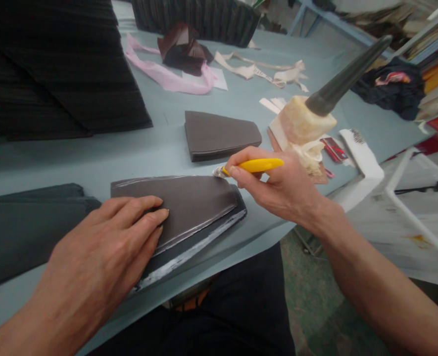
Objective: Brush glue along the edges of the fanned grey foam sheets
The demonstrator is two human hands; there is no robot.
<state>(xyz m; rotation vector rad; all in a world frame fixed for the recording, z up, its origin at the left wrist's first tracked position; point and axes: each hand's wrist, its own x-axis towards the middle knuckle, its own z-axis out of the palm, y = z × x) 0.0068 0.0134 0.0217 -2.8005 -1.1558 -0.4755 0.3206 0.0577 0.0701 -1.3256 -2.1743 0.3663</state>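
Observation:
My left hand (107, 242) lies flat with fingers stretched over a brown-grey tapered panel (196, 198). Wet white glue lines the panel's long edges. Under it sits a dark panel (204, 237) with a broad white glue streak along its near side. Between the thumb and fingers of my right hand (274, 183) is a brush with a yellow handle (259, 165). Its white-coated bristles touch the panel's far edge close to the narrow end. Behind, a small stack of similar brown-grey panels (222, 133) rests on the table.
Tall stacks of black sheets (55, 74) stand at back left, dark green pieces (29, 222) at near left. A glue-crusted pot (304, 121) with a dark handle sticking up is to the right. Pink (167, 76) and cream strips (259, 71) lie farther back on the blue-grey table (159, 148).

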